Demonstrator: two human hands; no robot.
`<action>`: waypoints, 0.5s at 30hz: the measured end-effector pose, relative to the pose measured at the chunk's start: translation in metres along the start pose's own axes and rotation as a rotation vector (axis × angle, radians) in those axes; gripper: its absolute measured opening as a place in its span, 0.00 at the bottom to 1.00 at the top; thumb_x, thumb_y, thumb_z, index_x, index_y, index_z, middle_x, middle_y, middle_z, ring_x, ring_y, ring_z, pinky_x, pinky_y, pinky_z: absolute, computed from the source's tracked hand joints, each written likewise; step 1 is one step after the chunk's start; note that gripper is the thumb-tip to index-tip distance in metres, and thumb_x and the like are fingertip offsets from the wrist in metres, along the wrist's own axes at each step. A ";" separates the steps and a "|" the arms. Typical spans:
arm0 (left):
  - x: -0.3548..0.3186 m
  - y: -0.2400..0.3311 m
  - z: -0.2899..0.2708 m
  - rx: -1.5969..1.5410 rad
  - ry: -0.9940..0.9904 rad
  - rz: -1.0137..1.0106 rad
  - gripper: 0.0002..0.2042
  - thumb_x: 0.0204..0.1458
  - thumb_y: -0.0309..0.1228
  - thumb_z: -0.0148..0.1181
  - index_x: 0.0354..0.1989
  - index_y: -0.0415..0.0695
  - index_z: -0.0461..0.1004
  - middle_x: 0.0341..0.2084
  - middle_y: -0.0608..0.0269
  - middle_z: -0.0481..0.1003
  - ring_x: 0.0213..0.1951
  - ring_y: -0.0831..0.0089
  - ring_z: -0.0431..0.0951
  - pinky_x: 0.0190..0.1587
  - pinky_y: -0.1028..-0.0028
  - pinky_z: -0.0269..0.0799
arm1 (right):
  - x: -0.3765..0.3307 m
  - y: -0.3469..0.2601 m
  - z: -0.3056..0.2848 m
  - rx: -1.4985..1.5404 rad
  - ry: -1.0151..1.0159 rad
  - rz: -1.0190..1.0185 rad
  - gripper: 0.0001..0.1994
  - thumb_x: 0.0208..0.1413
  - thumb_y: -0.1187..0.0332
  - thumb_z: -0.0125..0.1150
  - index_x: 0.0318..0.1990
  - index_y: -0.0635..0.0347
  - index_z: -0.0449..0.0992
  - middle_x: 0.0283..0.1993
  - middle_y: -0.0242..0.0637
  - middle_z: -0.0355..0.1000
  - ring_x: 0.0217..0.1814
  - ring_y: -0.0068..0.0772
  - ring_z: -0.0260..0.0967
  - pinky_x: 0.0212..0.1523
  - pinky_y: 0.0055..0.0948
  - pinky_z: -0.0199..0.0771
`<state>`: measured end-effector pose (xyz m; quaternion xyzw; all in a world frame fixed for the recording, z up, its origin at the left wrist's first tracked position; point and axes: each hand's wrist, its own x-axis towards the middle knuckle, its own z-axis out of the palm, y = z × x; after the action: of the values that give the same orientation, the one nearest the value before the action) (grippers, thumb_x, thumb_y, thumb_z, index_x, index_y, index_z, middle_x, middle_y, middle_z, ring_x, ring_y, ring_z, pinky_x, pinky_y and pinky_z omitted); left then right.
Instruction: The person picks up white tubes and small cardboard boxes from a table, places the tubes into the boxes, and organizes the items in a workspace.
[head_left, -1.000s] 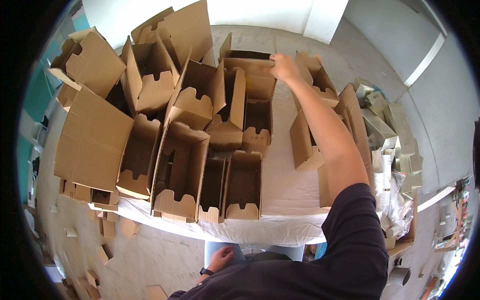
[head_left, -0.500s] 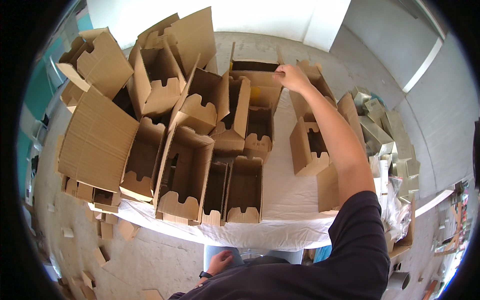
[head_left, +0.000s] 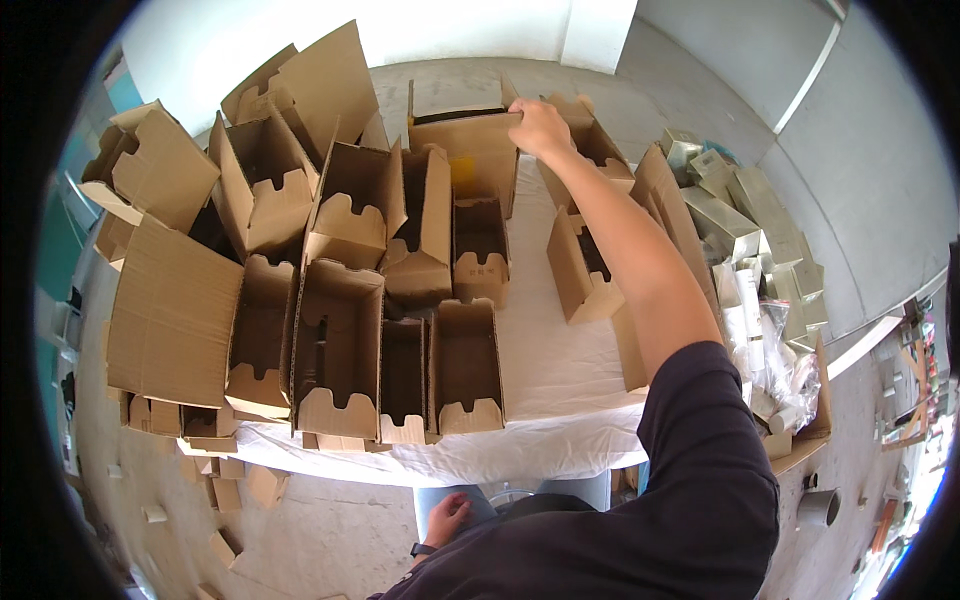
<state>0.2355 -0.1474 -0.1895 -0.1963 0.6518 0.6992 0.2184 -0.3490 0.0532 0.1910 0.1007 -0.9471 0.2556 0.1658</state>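
Observation:
At the back of the white-covered table (head_left: 560,370), my right hand (head_left: 543,130) is closed on the upper right corner of an open brown cardboard box (head_left: 490,150). A yellow patch marks that box's front wall. Its inside is mostly hidden behind this wall. Just in front stands a smaller open carton (head_left: 482,245) with a notched front edge. Another open carton (head_left: 600,145) lies right of the hand, partly covered by my forearm. Down on my lap rests my left hand (head_left: 448,518), fingers curled in, with nothing visible in them.
Several open cardboard boxes (head_left: 340,350) crowd the table's left side, some tilted. More cartons (head_left: 575,270) stand under my right arm. At the right edge lie pale long boxes (head_left: 720,220) and clear plastic bags (head_left: 785,360). Cardboard pieces (head_left: 228,548) are scattered on the floor.
The whole view has shifted, so the table's contents sit farther left. The front wall of the box in my right hand stands slightly higher. My left hand stays on my lap.

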 end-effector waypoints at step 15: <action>0.001 0.003 -0.003 0.070 0.025 -0.023 0.19 0.58 0.37 0.60 0.52 0.37 0.72 0.39 0.60 0.79 0.40 0.73 0.80 0.44 0.73 0.75 | 0.078 -0.053 0.017 -0.349 -1.050 -0.179 0.44 0.40 0.54 0.77 0.66 0.58 0.63 0.65 0.48 0.64 0.63 0.44 0.65 0.60 0.42 0.68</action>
<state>0.2332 -0.1509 -0.1880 -0.2046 0.6761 0.6711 0.2250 -0.4111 -0.0085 0.2299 0.2653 -0.9185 -0.0045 -0.2931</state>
